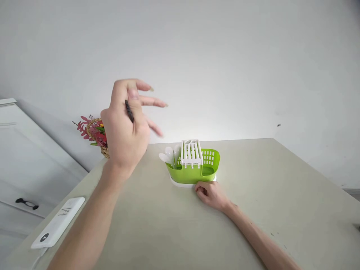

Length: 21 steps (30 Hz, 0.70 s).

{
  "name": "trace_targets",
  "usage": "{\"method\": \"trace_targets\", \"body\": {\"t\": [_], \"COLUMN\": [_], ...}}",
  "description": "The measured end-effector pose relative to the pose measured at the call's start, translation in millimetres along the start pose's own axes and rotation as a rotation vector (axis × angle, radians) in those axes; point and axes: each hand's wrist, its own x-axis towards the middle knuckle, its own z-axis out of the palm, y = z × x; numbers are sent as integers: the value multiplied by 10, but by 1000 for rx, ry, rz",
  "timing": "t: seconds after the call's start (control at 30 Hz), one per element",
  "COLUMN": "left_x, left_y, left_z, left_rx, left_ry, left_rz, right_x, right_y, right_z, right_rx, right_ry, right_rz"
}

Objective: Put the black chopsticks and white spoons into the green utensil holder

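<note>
My left hand [126,116] is raised high above the left part of the table. Its thumb presses a short, thin black object [129,111] against the hand, while the other fingers stretch out and apart; the object's kind is not clear. Low on the table, my right hand [210,194] lies curled into a loose fist at the front edge of a green utensil caddy [191,174], with nothing visible in it. The caddy has a white base tray [180,184] and a white slotted holder [192,153] across its middle. Several white spoons [168,153] stand in its left compartment.
A white power bank [60,221] with a cable lies at the table's left edge. Behind my left hand is a wicker basket [104,152] of red artificial flowers, partly hidden. A white cabinet [25,161] stands left of the table [157,228]; a pale wall [225,75] rises behind.
</note>
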Motion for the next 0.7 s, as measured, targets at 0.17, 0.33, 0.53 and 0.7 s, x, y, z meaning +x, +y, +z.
{"method": "trace_targets", "body": {"t": [0.17,0.33,0.53,0.7], "left_x": [-133,-383,-727,-901], "left_y": [-579,-1257,-1773,-2070], "left_z": [-118,-203,-300,-334], "left_rx": [45,129,210,201], "left_ry": [-136,-357,-475,-491], "left_rz": [-207,-494,-740,-835], "right_x": [-5,-8,-25,-36], "right_y": [8,5,28,46], "right_z": [-5,-12,3,-3], "right_rx": [-4,-12,-12,-28], "right_ry": [-6,3,5,-7], "right_rz": [20,8,15,12]}}
